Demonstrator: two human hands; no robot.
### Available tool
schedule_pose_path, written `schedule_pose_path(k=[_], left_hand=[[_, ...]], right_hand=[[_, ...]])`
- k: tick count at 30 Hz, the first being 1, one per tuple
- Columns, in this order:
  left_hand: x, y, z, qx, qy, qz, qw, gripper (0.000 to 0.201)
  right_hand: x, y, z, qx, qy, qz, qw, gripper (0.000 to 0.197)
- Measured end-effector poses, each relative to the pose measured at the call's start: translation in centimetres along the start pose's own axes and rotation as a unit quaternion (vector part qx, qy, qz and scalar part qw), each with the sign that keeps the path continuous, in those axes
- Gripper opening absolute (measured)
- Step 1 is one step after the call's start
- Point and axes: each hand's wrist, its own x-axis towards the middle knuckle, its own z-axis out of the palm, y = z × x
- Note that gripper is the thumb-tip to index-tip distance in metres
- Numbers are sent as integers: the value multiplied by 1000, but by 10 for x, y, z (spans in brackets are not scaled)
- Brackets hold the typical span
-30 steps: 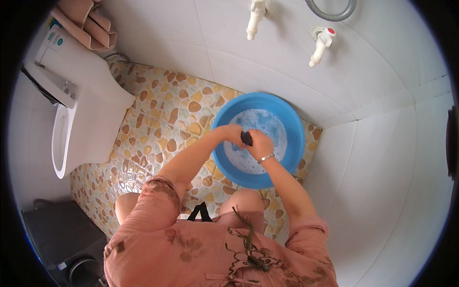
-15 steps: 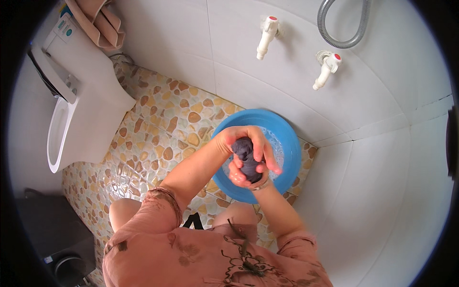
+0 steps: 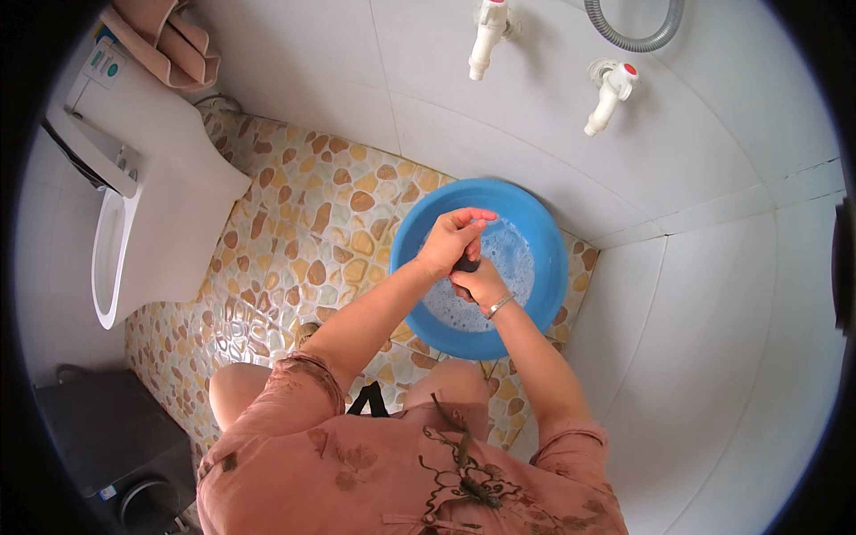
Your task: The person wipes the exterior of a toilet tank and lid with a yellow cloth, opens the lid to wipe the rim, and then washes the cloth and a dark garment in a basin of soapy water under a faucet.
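A wadded dark grey cloth [image 3: 465, 264] is squeezed between my two hands above a blue basin [image 3: 551, 259]. My left hand [image 3: 455, 239] presses on the cloth from above, closed on it with the index finger stretched out to the right. Below it, my right hand [image 3: 482, 283] is wrapped round the lower part of the cloth, a silver bracelet on its wrist. Most of the cloth is hidden by my fingers. Soapy water [image 3: 508, 254] with white foam lies in the basin.
Two white taps [image 3: 487, 40] with red caps and a grey metal hose [image 3: 637, 43] are on the wall beyond the basin. At the left stands a white washbasin [image 3: 169, 214], with a black box-like object [image 3: 116, 428] nearer me. The floor [image 3: 294, 223] has a pebble pattern.
Both hands have turned about the cloth, so less of it shows and my knuckles now face up. The whole view has shifted slightly.
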Motion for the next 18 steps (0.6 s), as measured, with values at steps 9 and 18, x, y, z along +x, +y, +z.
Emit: schedule_pose_path(k=[9,18], left_hand=[[11,-79,-29,13,190,15,982,16],[34,-108,-45,-39,352,1,935,15]], right_hand=[[46,75,-4,-408,167,-70,895,30],[42,66,-11,-529,291,-100,790,27]])
